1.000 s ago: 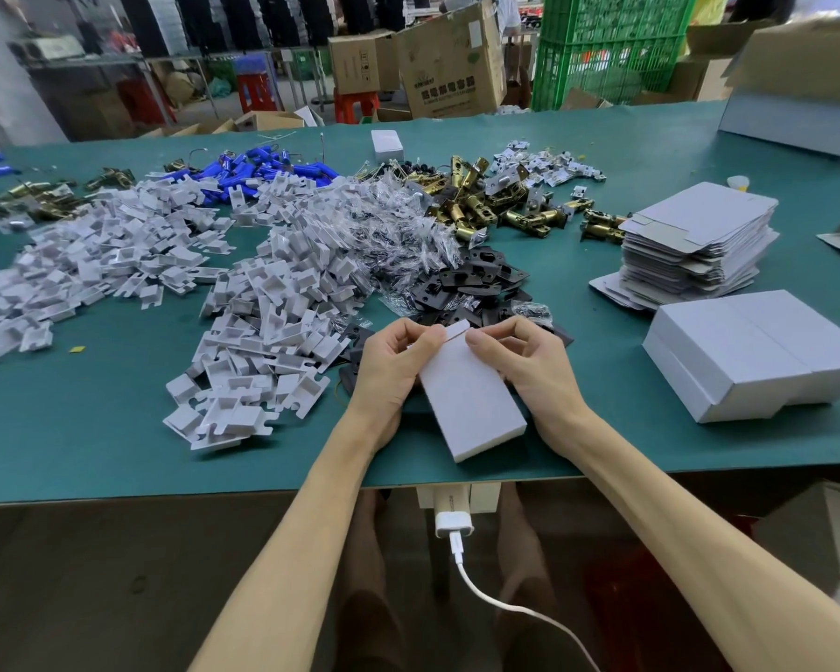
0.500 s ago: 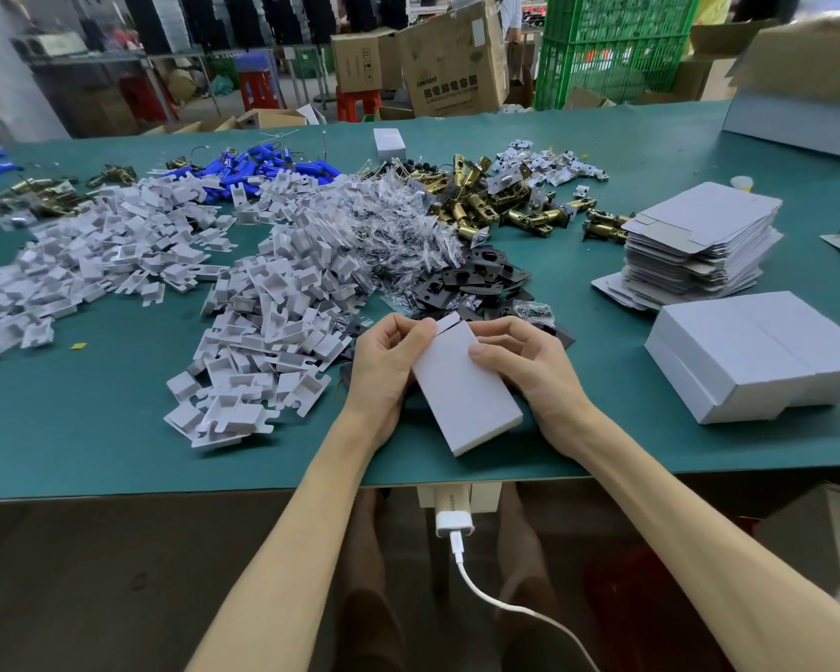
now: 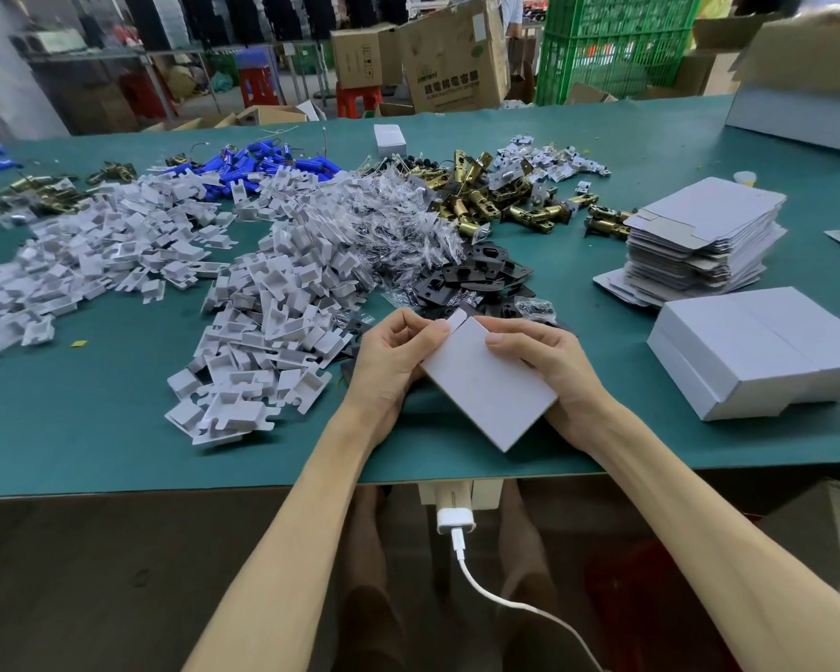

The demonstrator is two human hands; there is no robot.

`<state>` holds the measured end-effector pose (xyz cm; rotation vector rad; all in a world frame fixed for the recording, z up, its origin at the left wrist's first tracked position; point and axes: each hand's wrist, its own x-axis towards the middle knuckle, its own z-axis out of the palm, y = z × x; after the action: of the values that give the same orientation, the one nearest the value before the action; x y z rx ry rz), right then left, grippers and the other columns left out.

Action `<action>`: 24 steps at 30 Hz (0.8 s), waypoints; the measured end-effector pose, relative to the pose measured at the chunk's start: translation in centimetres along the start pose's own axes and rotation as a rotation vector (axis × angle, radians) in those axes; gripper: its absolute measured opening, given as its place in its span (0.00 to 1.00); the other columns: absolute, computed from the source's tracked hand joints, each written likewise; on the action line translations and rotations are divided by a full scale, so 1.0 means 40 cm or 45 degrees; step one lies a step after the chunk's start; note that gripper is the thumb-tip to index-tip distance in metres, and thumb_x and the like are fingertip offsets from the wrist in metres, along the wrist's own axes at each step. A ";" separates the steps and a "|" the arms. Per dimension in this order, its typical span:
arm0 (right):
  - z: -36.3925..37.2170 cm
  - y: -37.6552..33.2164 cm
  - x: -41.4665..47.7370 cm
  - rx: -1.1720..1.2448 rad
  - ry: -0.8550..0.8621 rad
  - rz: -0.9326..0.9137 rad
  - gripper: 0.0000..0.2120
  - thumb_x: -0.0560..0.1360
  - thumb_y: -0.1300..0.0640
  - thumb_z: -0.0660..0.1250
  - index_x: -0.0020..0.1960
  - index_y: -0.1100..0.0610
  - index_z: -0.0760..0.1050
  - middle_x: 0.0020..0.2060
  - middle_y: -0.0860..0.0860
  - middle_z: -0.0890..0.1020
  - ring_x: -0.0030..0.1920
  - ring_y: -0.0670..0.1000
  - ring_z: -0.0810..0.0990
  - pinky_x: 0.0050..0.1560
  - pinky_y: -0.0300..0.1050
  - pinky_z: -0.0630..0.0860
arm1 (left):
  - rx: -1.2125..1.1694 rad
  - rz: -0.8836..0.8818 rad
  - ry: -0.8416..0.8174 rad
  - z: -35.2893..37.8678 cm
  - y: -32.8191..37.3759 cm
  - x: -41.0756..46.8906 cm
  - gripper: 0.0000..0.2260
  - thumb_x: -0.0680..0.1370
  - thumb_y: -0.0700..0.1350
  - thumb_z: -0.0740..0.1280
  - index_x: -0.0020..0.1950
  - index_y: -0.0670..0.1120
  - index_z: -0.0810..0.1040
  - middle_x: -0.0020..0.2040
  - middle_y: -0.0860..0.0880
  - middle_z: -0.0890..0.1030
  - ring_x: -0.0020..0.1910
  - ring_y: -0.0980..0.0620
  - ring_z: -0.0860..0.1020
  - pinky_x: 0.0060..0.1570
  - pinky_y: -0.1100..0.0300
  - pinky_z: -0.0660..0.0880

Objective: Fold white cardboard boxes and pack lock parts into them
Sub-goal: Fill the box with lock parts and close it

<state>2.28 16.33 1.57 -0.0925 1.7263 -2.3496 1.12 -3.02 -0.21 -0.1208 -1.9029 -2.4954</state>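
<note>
A small white cardboard box [image 3: 486, 385] is held tilted just above the green table [image 3: 93, 429], near its front edge. My left hand [image 3: 389, 361] grips its left side, fingertips pinching the small end flap at the box's far end. My right hand [image 3: 549, 366] holds the right side, thumb pressed on the top face. Just beyond the hands lie black lock plates [image 3: 476, 274], small clear bags of parts [image 3: 398, 225] and brass latch bodies [image 3: 500, 206].
White folded inserts [image 3: 263, 332] lie heaped to the left, blue parts [image 3: 263, 162] behind them. Stacked flat box blanks [image 3: 699, 240] and two folded white boxes [image 3: 757, 351] sit at the right. A charger cable [image 3: 461, 550] hangs under the table edge. Cartons and a green crate stand beyond the table.
The box has turned slightly and tipped up between both hands. My left fingers have shifted onto the end flap at its far end.
</note>
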 end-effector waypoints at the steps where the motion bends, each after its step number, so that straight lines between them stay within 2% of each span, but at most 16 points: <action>1: -0.001 -0.002 0.000 -0.006 -0.007 0.010 0.11 0.75 0.61 0.72 0.56 0.56 0.86 0.47 0.58 0.87 0.40 0.52 0.85 0.37 0.41 0.81 | 0.006 0.001 -0.014 -0.003 -0.001 0.001 0.06 0.79 0.40 0.73 0.43 0.45 0.80 0.42 0.46 0.82 0.41 0.52 0.77 0.45 0.55 0.75; 2: -0.002 -0.003 0.000 -0.020 -0.015 0.018 0.11 0.74 0.61 0.72 0.55 0.56 0.86 0.47 0.59 0.87 0.41 0.53 0.85 0.37 0.41 0.81 | -0.003 -0.008 -0.029 -0.002 0.003 -0.002 0.01 0.77 0.42 0.74 0.47 0.46 0.83 0.45 0.45 0.83 0.43 0.50 0.78 0.47 0.54 0.76; 4: -0.003 -0.002 0.000 -0.058 -0.035 0.027 0.11 0.74 0.60 0.73 0.56 0.56 0.86 0.48 0.60 0.87 0.41 0.54 0.84 0.38 0.42 0.81 | 0.000 -0.042 -0.038 -0.001 0.002 -0.001 0.07 0.75 0.45 0.75 0.51 0.47 0.87 0.49 0.43 0.84 0.47 0.48 0.79 0.49 0.52 0.77; 8: -0.005 -0.002 -0.001 -0.077 -0.052 0.027 0.12 0.74 0.59 0.73 0.56 0.56 0.86 0.49 0.60 0.87 0.42 0.55 0.84 0.38 0.42 0.81 | 0.000 -0.059 -0.025 -0.002 0.000 -0.001 0.05 0.74 0.46 0.77 0.48 0.47 0.88 0.48 0.43 0.85 0.47 0.48 0.78 0.51 0.50 0.74; 10: -0.005 -0.002 -0.001 -0.079 -0.054 0.025 0.11 0.74 0.59 0.73 0.56 0.56 0.86 0.49 0.60 0.87 0.42 0.55 0.84 0.38 0.43 0.81 | 0.014 -0.037 -0.015 -0.003 0.002 -0.003 0.04 0.73 0.47 0.78 0.43 0.49 0.86 0.45 0.44 0.84 0.45 0.48 0.77 0.48 0.51 0.73; 13: -0.003 0.001 0.000 -0.083 -0.034 0.005 0.11 0.74 0.60 0.73 0.56 0.57 0.86 0.49 0.60 0.87 0.42 0.54 0.85 0.38 0.42 0.81 | 0.040 -0.002 0.022 -0.002 0.000 -0.003 0.09 0.72 0.46 0.78 0.36 0.49 0.79 0.42 0.42 0.79 0.43 0.46 0.72 0.43 0.55 0.70; 19: -0.005 0.008 0.000 -0.055 0.005 -0.034 0.09 0.75 0.61 0.73 0.54 0.58 0.85 0.47 0.59 0.87 0.41 0.54 0.84 0.37 0.42 0.80 | 0.085 0.038 0.036 0.009 0.001 -0.008 0.08 0.74 0.47 0.77 0.37 0.48 0.82 0.41 0.42 0.79 0.44 0.46 0.73 0.43 0.54 0.70; 24: -0.001 0.015 0.005 -0.059 0.038 -0.049 0.14 0.70 0.56 0.75 0.54 0.58 0.85 0.47 0.58 0.87 0.41 0.53 0.84 0.37 0.43 0.81 | 0.093 0.045 0.027 0.008 -0.004 -0.005 0.10 0.79 0.43 0.75 0.38 0.47 0.81 0.41 0.44 0.78 0.42 0.48 0.73 0.44 0.55 0.71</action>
<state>2.17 16.17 0.97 -0.1000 1.8088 -2.3500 1.32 -2.67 -0.28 -0.1266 -1.9626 -2.3921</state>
